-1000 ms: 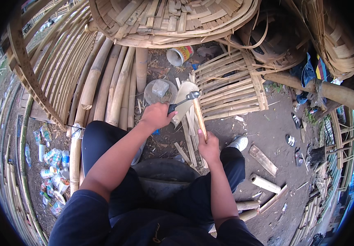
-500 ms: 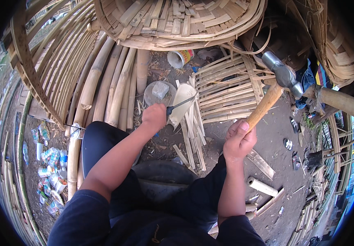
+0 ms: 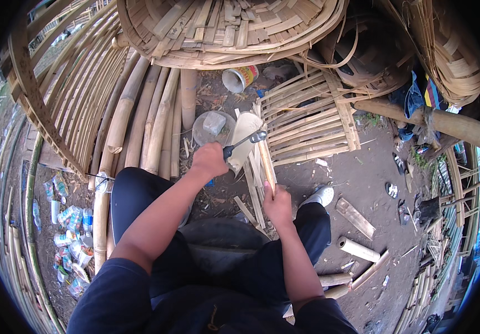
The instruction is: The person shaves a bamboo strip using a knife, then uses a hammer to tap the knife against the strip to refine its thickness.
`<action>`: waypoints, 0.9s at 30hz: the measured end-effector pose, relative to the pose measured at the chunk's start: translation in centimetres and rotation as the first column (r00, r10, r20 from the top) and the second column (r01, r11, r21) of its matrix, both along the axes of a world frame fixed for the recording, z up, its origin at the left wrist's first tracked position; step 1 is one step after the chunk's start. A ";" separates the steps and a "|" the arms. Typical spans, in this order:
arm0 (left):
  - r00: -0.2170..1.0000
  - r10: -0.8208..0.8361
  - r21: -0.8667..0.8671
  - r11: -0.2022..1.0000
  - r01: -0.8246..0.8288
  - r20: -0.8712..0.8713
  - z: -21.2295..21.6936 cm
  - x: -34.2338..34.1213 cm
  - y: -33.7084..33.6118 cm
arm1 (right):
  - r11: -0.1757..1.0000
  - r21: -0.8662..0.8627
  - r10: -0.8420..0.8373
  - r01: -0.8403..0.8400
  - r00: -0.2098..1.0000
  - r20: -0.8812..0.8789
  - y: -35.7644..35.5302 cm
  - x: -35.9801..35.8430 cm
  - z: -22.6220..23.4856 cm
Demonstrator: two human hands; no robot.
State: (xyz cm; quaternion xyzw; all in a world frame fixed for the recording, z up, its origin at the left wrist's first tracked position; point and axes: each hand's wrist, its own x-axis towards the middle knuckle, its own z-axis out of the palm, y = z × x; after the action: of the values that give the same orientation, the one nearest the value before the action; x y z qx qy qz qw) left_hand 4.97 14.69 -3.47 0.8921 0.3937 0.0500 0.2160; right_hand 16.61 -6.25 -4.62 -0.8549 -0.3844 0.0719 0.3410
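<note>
Bamboo everywhere! Left hand (image 3: 209,160) is clenched around a dark-handled blade (image 3: 244,143), its metal laid across the top of a pale bamboo slat (image 3: 242,146) standing between the knees. Right hand (image 3: 277,204) grips a hammer (image 3: 266,161) by its wooden handle, head touching the blade. Split strips (image 3: 255,192) lie just beside.

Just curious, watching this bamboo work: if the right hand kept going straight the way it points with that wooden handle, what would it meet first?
Most likely the pale split bamboo piece under the metal blade gripped by the left hand. The right hand points its wooden-handled hammer up toward them, though depth is hard to judge.
</note>
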 end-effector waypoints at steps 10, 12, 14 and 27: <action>0.998 0.017 -0.528 0.849 0.018 0.062 -0.9 -0.7 2.1 | 1.000 0.019 0.020 -0.020 1.000 0.002 0.2 0.0 -0.6; 0.999 0.054 -0.535 0.843 -0.046 -0.001 -0.3 -0.8 1.6 | 0.999 0.021 0.026 -0.026 1.000 0.003 0.4 -0.3 -0.3; 0.997 0.063 -0.533 0.842 -0.079 -0.048 0.3 -0.8 1.3 | 1.000 -0.006 0.019 -0.019 0.999 -0.037 0.6 -0.8 0.3; 0.989 0.003 -0.446 0.893 -0.069 -0.147 1.5 0.3 1.4 | 0.998 0.047 0.034 -0.032 0.999 -0.030 0.7 -0.1 4.4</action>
State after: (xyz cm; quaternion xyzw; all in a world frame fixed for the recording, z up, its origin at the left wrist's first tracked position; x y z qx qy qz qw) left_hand 5.25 16.08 -1.95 0.8118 0.4255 -0.1019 0.3867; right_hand 16.48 -5.55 -0.26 -0.8390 -0.3948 0.0818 0.3653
